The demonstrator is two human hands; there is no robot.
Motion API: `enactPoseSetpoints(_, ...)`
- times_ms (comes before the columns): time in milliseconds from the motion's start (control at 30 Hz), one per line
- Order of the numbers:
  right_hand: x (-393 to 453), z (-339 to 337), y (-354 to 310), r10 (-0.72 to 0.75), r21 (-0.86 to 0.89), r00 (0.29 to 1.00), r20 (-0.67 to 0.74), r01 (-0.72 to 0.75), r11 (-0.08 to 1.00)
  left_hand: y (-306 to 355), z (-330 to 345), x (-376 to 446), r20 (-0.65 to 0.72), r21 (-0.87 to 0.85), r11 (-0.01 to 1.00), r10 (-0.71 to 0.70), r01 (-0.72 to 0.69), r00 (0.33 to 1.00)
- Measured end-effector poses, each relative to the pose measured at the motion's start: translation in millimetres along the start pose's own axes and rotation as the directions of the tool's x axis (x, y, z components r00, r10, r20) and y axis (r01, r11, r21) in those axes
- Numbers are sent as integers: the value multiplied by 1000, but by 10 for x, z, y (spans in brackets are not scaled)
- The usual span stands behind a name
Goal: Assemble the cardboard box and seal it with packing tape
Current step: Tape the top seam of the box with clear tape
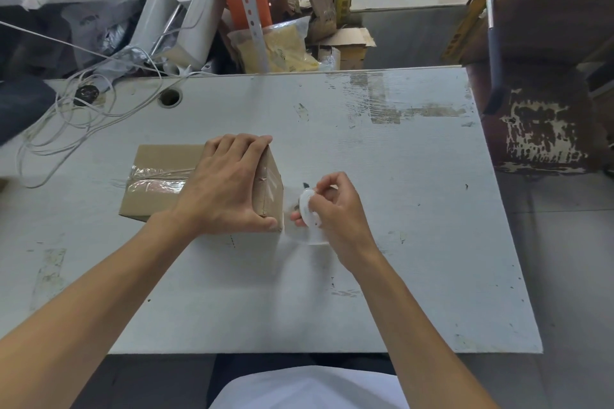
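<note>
- Far left: a tangle of thin white cable lies on the worn pale grey tabletop, beside a round cable hole near the back edge.
- Left of centre: a small brown cardboard box, closed, rests on the tabletop. A strip of wrinkled clear packing tape runs along its top seam and shows again on the right end face.
- Centre: the left hand lies palm-down on the box's right half, fingers spread over the far top edge, thumb pressed on the near right corner. It presses; it encloses nothing.
- Right of the box: the right hand holds a roll of clear tape with a white core just beside the box's right end, fingers curled narrowly around it. A clear film spans from roll to box; blurred.
</note>
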State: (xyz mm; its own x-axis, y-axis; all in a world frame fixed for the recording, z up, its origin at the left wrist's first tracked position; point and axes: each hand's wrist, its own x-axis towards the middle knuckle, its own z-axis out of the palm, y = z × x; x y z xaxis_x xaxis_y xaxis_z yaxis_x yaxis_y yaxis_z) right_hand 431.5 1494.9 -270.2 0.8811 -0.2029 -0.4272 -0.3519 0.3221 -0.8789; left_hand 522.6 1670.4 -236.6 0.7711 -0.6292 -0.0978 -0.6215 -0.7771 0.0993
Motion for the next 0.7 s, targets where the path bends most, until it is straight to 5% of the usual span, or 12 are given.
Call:
enactPoseSetpoints(567, 522, 325, 208, 55, 87, 941, 333, -89, 992, 5, -17, 6, -8, -7, 1000, -1, 1, 1000)
enactPoseSetpoints(700, 609, 268, 219, 108, 61, 953, 284, -131, 989, 2, -34, 15, -3, -11, 1000, -7, 7, 1000)
